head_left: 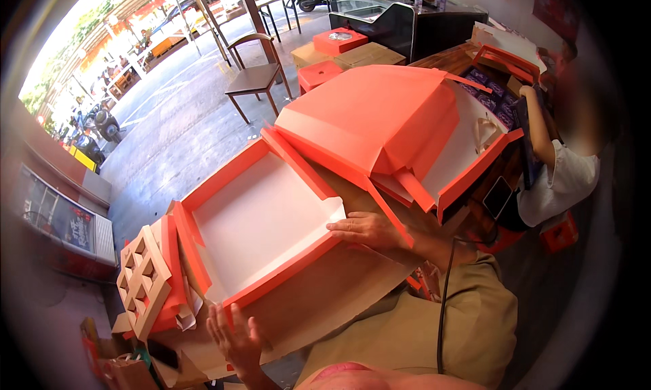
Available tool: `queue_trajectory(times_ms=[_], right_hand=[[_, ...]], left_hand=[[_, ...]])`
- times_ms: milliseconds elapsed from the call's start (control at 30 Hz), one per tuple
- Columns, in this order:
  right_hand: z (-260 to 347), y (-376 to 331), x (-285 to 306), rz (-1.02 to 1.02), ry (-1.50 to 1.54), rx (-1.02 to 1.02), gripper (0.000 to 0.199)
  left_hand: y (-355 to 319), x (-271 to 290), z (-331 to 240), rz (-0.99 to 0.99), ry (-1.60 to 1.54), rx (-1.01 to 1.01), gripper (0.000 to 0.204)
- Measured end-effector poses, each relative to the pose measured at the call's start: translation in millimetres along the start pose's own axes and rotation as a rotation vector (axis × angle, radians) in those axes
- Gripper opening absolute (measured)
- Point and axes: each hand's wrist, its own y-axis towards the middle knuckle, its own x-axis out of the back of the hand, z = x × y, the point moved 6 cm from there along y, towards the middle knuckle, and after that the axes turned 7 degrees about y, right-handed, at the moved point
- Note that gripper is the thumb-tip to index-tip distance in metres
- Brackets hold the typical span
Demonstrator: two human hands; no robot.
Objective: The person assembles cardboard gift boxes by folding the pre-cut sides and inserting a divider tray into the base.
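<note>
An open orange box tray with a white inside (261, 217) lies in front of me on a sheet of brown cardboard (339, 292). My right hand (369, 229) rests flat on the tray's right rim, fingers apart. My left hand (234, 336) is spread open at the tray's near corner, touching its lower edge. A large orange lid, folded up and tilted (380, 115), stands just behind the tray.
A brown cardboard lattice insert (142, 281) leans on orange pieces at the left. Another person in a white top (563, 180) sits at the right beside a table with orange boxes (505, 58). A wooden chair (254, 78) stands behind on the pavement.
</note>
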Motion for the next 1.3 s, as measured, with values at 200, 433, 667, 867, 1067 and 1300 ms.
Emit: queue_trajectory(times_ms=[200, 433, 667, 867, 1067, 1300], right_hand=[[1.4, -4.6, 4.1, -0.034, 0.015, 0.010, 0.061], [-16.4, -35.6, 8.2, -0.209, 0.141, -0.151, 0.073], [3.2, -85.1, 20.0, -0.379, 0.640, -0.891, 0.034], [-5.5, -142.2, -6.9, -0.683, 1.173, -0.950, 0.021], [-9.7, -148.8, -15.5, -0.888, 0.990, -1.065, 0.024], [-11.8, -112.7, -4.2, -0.960, 0.900, -0.969, 0.057]], left_hand=[[41.4, -37.4, -14.9, 0.209, -0.270, -0.046, 0.052], [27.0, -58.7, 0.1, 0.264, -0.353, -0.012, 0.018], [7.9, -57.5, -0.7, 0.177, -0.247, 0.077, 0.012], [20.9, -41.4, 8.6, 0.172, -0.288, 0.038, 0.017], [28.6, -35.4, 16.4, 0.054, -0.247, -0.027, 0.021], [13.4, -34.3, 13.7, -0.028, -0.271, -0.070, 0.025]])
